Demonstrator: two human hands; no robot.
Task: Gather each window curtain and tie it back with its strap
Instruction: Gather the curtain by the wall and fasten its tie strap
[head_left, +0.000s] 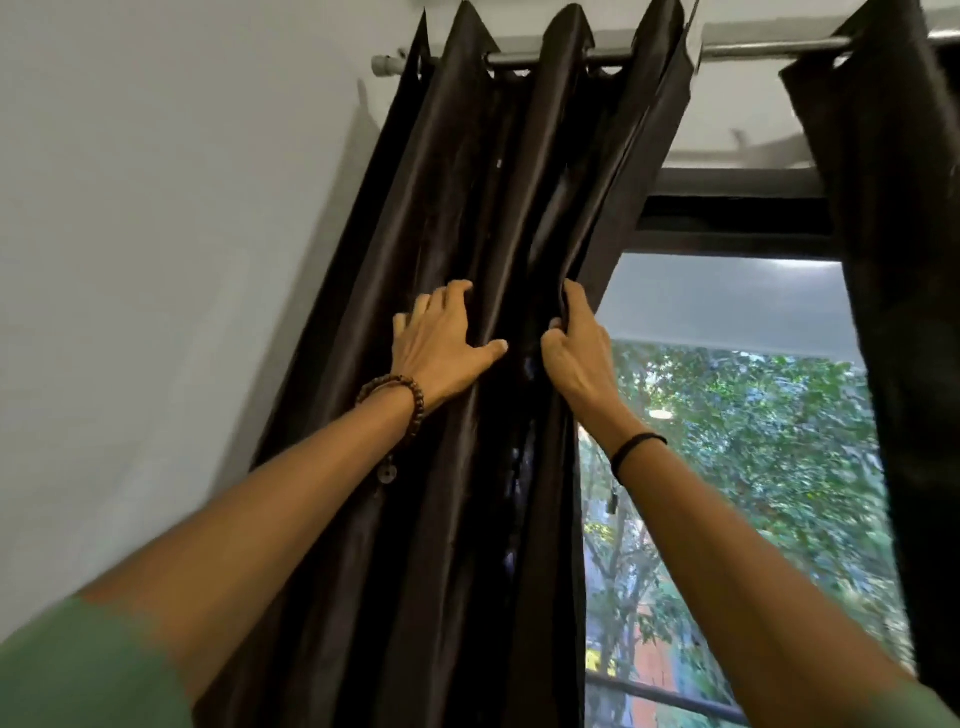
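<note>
Dark curtain hangs bunched in folds at the left end of the rod, against the wall, partly gathered. Right hand grips its inner edge beside the window, fingers curled round the fabric. Left hand lies flat on the folds, fingers spread, holding nothing. No strap visible. To do this step well: probably walk the edge fold by fold toward the left hand, press pleats together evenly, then clamp the whole bundle lower down where a strap would likely wrap. Slick fabric may slide loose. Second curtain hangs at the right, well apart, untied.
</note>
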